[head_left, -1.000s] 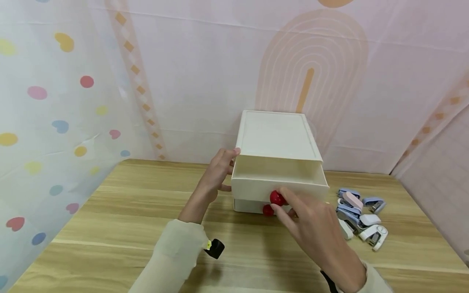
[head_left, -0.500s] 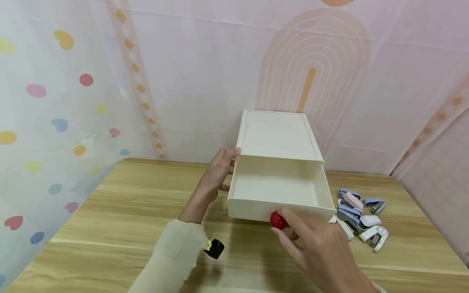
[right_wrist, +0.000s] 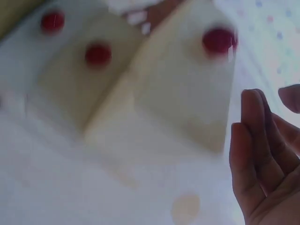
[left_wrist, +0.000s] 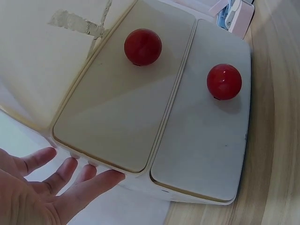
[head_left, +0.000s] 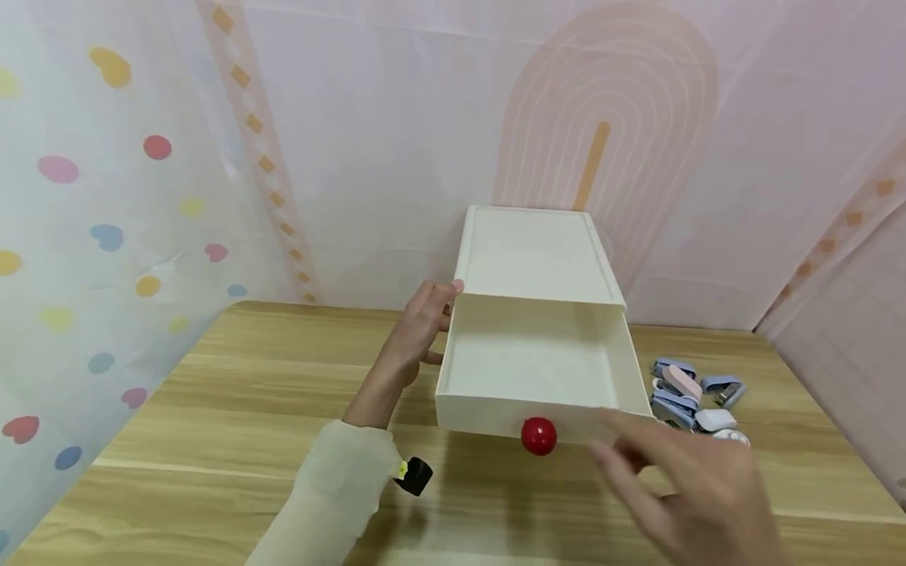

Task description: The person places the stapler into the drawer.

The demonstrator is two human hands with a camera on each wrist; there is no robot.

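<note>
A white two-drawer box (head_left: 534,251) stands at the middle of the wooden table. Its top drawer (head_left: 481,413) is pulled far out and looks empty inside. A red ball knob (head_left: 539,436) sits on its front. My left hand (head_left: 423,318) rests with straight fingers (left_wrist: 70,187) against the box's left side. My right hand (head_left: 658,472) hovers open, low and right of the knob, touching nothing. The left wrist view shows both drawer fronts, each with its own knob (left_wrist: 143,47) (left_wrist: 224,82). In the blurred right wrist view my right hand (right_wrist: 262,154) is open beside the box.
A pile of several small staplers (head_left: 697,389), blue, pink and white, lies on the table (head_left: 212,440) just right of the box. A patterned cloth backdrop closes in the back and both sides. A black wrist camera (head_left: 415,476) shows at my left sleeve.
The top drawer has slid out further toward me. My right hand has let go of the red knob and moved down and right. The left hand has stayed on the box.
</note>
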